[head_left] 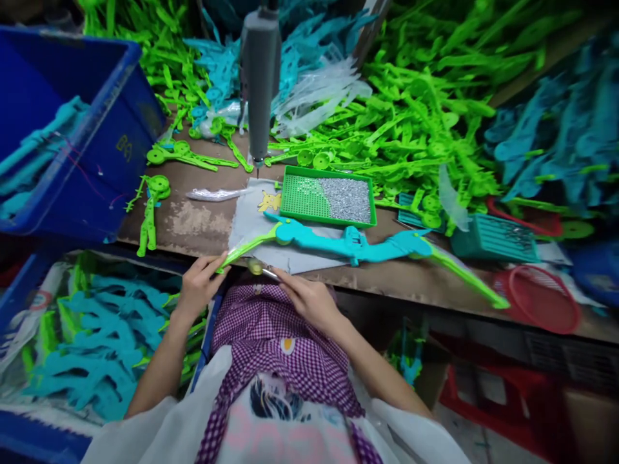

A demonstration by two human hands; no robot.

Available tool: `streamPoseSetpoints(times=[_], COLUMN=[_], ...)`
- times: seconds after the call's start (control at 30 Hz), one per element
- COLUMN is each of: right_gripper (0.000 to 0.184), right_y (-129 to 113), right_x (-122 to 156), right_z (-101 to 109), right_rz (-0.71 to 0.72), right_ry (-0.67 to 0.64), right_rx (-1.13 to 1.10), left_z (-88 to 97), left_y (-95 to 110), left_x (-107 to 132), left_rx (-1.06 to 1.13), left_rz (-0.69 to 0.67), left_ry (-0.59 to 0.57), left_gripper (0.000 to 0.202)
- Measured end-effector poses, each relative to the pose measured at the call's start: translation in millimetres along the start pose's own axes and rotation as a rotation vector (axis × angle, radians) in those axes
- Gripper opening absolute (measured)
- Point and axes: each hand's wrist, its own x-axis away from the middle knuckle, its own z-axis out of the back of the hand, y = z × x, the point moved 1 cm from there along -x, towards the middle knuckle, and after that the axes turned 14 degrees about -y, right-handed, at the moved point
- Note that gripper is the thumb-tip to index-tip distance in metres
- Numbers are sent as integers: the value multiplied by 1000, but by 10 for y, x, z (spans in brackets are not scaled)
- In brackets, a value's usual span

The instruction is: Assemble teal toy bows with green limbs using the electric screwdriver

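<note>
A toy bow (322, 245) with a blue middle and green limbs lies along the table's front edge. My left hand (199, 283) is closed around the tip of its left green limb. In my right hand (312, 299) is a small tool with a yellowish rounded head (255, 265) and a metallic shaft; its exact kind is blurred. The tool's head is close to the limb tip; I cannot tell whether they touch. Behind the bow sits a green tray (329, 223) of small silvery screws, on a grey cloth (242, 222). A grey power screwdriver (261, 90) hangs above, pointing down.
Heaped green parts (411, 122) and blue parts (546, 129) fill the back and right. Blue bins (123, 138) stand at left, one below table height. A clear plastic blade-shaped piece (215, 194), a teal basket (498, 238) and a red basket (544, 299) are on the table.
</note>
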Motion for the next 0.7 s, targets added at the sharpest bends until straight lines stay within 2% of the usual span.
streamPoseSetpoints(times=[0.1,0.17,0.23,0.33,0.5,0.6,0.7], right_gripper=[37,35,35,34,30,30,32], right_y=[368,627,871,1183,1441,1483,1578], right_x=[496,766,907,889,691,702,869], right_z=[115,186,249,328,408,450,562], right_rz=[-103,-231,-353,-466,-471,-451,-484], right_ry=[177,221,209,168,224,378,651], right_rx=[8,185,391,562,520,382,178], left_z=[296,441,521,556,572,583,575], left_y=[132,193,218,199,118,76,45], left_x=[-181,-377,-602,-914,-1213,-1259,-1255], left_rx=[17,64,139,273,379,370,350], left_rz=[31,91,153,212,305,397,408], left_ry=[111,136,163,195,157,167,152], left_gripper=[25,19,18,23,33,35,31])
